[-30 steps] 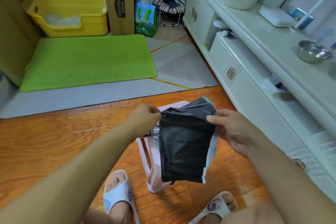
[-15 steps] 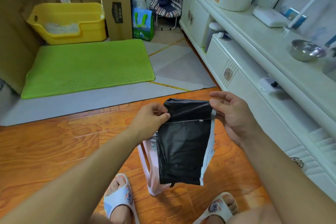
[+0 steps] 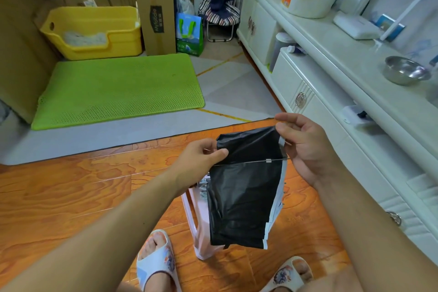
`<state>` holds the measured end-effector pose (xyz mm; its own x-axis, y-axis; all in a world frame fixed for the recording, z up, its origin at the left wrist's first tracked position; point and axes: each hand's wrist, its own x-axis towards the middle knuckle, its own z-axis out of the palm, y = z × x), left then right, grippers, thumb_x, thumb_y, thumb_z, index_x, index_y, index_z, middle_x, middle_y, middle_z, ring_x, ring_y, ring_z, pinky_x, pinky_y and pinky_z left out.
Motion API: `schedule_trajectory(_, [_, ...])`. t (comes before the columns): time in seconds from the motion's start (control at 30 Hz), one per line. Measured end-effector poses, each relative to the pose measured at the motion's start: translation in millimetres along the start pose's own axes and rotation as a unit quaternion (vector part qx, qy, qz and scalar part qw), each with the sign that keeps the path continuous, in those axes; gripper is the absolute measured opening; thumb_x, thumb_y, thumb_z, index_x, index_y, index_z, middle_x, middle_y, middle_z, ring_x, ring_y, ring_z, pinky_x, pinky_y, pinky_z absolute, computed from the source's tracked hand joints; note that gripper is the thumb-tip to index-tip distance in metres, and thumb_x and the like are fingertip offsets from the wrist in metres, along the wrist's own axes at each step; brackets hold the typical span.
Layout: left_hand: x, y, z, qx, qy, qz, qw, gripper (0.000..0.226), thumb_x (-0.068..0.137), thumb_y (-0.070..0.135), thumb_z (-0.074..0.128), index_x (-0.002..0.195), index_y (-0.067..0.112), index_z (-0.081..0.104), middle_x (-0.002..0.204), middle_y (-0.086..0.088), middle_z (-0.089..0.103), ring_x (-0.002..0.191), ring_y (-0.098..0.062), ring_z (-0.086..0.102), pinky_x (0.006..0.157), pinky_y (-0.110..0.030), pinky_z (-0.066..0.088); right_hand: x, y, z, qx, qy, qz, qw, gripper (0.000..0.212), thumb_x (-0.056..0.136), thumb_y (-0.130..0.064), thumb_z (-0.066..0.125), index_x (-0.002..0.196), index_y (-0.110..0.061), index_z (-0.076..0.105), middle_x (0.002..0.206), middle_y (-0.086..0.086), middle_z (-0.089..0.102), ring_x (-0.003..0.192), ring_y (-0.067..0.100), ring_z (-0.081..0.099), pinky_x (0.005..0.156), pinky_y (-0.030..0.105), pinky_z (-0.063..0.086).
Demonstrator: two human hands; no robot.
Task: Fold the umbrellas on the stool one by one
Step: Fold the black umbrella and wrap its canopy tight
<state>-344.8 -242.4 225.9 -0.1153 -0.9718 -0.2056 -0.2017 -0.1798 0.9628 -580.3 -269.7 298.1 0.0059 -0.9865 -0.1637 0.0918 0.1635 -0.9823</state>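
A collapsed umbrella point(image 3: 244, 187) with a black inner lining and a white outer edge hangs in front of me, over a pale pink plastic stool point(image 3: 201, 227). My left hand point(image 3: 199, 159) pinches the upper left corner of its canopy. My right hand point(image 3: 303, 144) pinches the upper right corner. A thin metal rib with a small white tip runs level between both hands across the black fabric. The stool's seat is mostly hidden behind the umbrella, so I cannot tell what else lies on it.
A white cabinet point(image 3: 331, 92) runs along the right, with a steel bowl point(image 3: 403, 73) on top. A green mat point(image 3: 118, 90), a yellow tub point(image 3: 94, 31) and cardboard boxes point(image 3: 154, 7) lie ahead to the left. My sandalled feet point(image 3: 156, 261) flank the stool on the wooden floor.
Both hands have drawn the top of the canopy flat and taut, so a rib now stretches level between them. The bunched top fold has smoothed out.
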Motion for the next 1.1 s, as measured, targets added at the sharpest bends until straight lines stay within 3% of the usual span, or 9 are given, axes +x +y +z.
schedule_trajectory(0.1, [-2.7,0.7,-1.2,-0.017,0.019,0.025,0.999,0.038,0.095,0.027,0.07,0.071,0.01,0.046,0.074,-0.006,0.037,0.07,-0.017,0.033,0.068,-0.034,0.027,1.4,2.3,-3.5,-0.013,0.024,0.005,1.0,0.017,0.096,-0.004,0.063,0.103,-0.017,0.072,0.1,0.007,0.074,0.103,0.026,0.069,0.096,0.045,0.055])
schedule_trajectory(0.27, [-1.3,-2.3,-1.6,-0.035,0.021,0.033,0.999,0.007,0.092,0.012,0.072,0.099,0.012,0.071,0.079,-0.012,0.065,0.075,-0.016,0.059,0.076,-0.025,0.047,2.5,4.5,-9.1,-0.036,0.032,-0.008,0.999,0.016,0.096,-0.005,0.065,0.106,-0.015,0.072,0.104,0.009,0.075,0.102,0.023,0.072,0.098,0.046,0.056])
schedule_trajectory(0.4, [-3.1,6.1,-0.2,-0.012,0.017,0.043,0.999,0.063,0.092,-0.006,0.066,0.141,0.032,0.052,0.07,-0.001,0.051,0.058,-0.003,0.041,0.067,-0.011,0.041,0.5,2.8,-8.9,-0.06,0.016,-0.027,0.998,0.016,0.097,-0.005,0.063,0.107,-0.015,0.071,0.1,0.008,0.075,0.096,0.02,0.074,0.094,0.041,0.058])
schedule_trajectory(0.5, [-3.7,10.8,-4.2,-0.008,0.016,0.047,0.999,0.073,0.091,-0.008,0.066,0.148,0.034,0.046,0.078,-0.01,0.05,0.061,-0.01,0.039,0.056,-0.012,0.037,3.8,5.5,-11.7,-0.074,0.023,-0.03,0.997,0.015,0.096,-0.009,0.067,0.103,-0.02,0.074,0.108,0.011,0.075,0.108,0.025,0.07,0.102,0.048,0.054])
schedule_trajectory(0.63, [-1.7,11.4,-6.6,-0.018,0.025,0.055,0.998,0.054,0.096,0.012,0.067,0.143,0.036,0.054,0.079,-0.005,0.055,0.068,-0.014,0.05,0.066,-0.021,0.044,8.2,8.4,-14.5,-0.078,0.035,-0.041,0.995,0.014,0.095,-0.011,0.069,0.101,-0.021,0.076,0.108,0.012,0.075,0.111,0.029,0.069,0.105,0.053,0.051])
schedule_trajectory(0.73, [0.9,14.2,-5.0,0.0,0.053,0.064,0.997,0.022,0.098,0.019,0.066,0.116,0.031,0.072,0.07,-0.003,0.057,0.072,-0.016,0.054,0.08,-0.033,0.046,11.2,8.1,-12.4,-0.088,0.028,-0.041,0.995,0.014,0.096,-0.012,0.068,0.104,-0.02,0.075,0.108,0.01,0.075,0.111,0.028,0.069,0.104,0.052,0.052])
schedule_trajectory(0.93, [3.1,26.5,-2.7,-0.005,0.11,0.074,0.991,0.016,0.092,0.0,0.068,0.095,0.014,0.075,0.064,-0.001,0.054,0.063,-0.014,0.052,0.067,-0.023,0.044,21.7,-4.0,-11.6,-0.105,0.023,-0.065,0.992,0.011,0.096,-0.011,0.067,0.1,-0.018,0.075,0.094,0.007,0.076,0.095,0.024,0.072,0.098,0.051,0.056])
schedule_trajectory(1.03, [3.2,30.7,0.9,0.002,0.132,0.071,0.989,0.012,0.091,0.003,0.071,0.091,0.014,0.074,0.063,0.004,0.054,0.057,-0.006,0.048,0.059,-0.015,0.041,21.8,-6.7,-13.2,-0.127,0.023,-0.085,0.988,0.013,0.096,-0.01,0.066,0.099,-0.019,0.075,0.096,0.011,0.076,0.097,0.028,0.072,0.097,0.052,0.056])
schedule_trajectory(1.1, [3.1,32.2,4.1,0.019,0.131,0.073,0.988,0.008,0.09,0.009,0.074,0.087,0.017,0.073,0.065,0.001,0.051,0.059,-0.01,0.047,0.057,-0.02,0.04,21.0,-5.8,-13.4,-0.141,0.011,-0.087,0.986,0.013,0.097,-0.015,0.066,0.103,-0.022,0.075,0.101,0.009,0.076,0.103,0.027,0.072,0.098,0.052,0.056])
